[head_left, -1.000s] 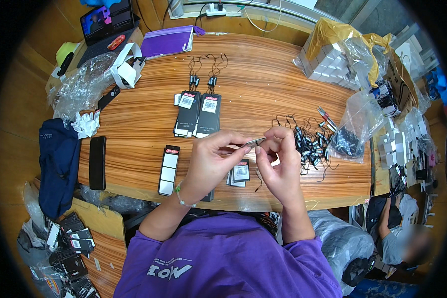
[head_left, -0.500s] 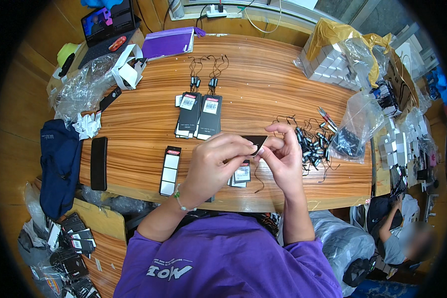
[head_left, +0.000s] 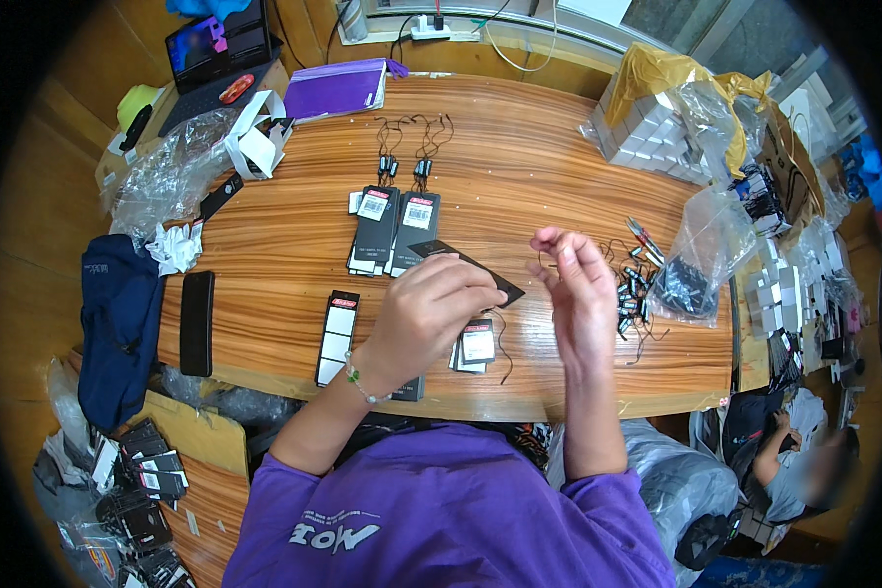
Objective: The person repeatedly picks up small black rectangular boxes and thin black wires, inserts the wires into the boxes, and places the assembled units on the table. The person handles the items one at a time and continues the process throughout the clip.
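My left hand (head_left: 431, 312) is closed on a black hang tag (head_left: 480, 269), pinched near its right end. A thin dark cord (head_left: 505, 358) hangs down from that end of the tag. To the right, my right hand (head_left: 583, 284) is raised over the table, fingers loosely curled and apart, with no clear object in them. Beyond it lies a loose heap of black corded string seals (head_left: 635, 299), partly hidden by that hand. Below my left hand, a small stack of tags (head_left: 477, 343) with white labels rests on the table.
Two stacks of labelled tags (head_left: 416, 220) with cords lie ahead. A single tag (head_left: 338, 333) and a dark phone-like slab (head_left: 197, 323) lie left. Red-handled snips (head_left: 645, 238), a clear bag (head_left: 701, 265) and white boxes (head_left: 657, 132) stand right. Another person (head_left: 784, 461) sits at far right.
My right hand has left the tag and moved right, its fingers loosening. My left hand keeps the tag, which now lies more fully in view.
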### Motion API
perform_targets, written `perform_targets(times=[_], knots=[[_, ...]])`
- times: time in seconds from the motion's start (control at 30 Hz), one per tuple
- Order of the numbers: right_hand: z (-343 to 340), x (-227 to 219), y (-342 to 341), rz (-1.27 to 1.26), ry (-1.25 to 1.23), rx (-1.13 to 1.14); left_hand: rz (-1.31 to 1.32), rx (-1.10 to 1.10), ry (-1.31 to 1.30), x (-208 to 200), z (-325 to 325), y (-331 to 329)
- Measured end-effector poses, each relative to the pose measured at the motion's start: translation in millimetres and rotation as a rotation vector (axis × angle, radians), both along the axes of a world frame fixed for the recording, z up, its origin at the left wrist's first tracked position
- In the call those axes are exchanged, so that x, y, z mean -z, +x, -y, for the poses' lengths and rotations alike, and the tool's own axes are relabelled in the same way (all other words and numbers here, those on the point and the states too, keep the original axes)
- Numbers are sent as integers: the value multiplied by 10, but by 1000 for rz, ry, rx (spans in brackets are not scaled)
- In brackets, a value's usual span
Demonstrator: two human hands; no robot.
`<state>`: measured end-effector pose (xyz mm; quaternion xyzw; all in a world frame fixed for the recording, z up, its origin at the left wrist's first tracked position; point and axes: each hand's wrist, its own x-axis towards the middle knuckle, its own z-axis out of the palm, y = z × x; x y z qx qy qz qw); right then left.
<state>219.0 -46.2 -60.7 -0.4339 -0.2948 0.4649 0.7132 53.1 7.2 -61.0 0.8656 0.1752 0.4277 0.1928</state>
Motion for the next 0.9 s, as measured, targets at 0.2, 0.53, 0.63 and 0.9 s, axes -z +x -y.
perform_targets(times=[0.2, 0.53, 0.63, 0.9], knots=[[-82, -134, 42, 709, 31, -254, 42, -48, 50, -15, -49, -90], [-279, -369, 18, -65, 307, -164, 17, 6, 12, 53, -66, -100], [-402, -491, 15, -126, 410, -308, 146, -106, -268, -26, 36, -76], [-431, -871, -183, 211, 539, -242, 131, -260, -526, -76, -188, -662]])
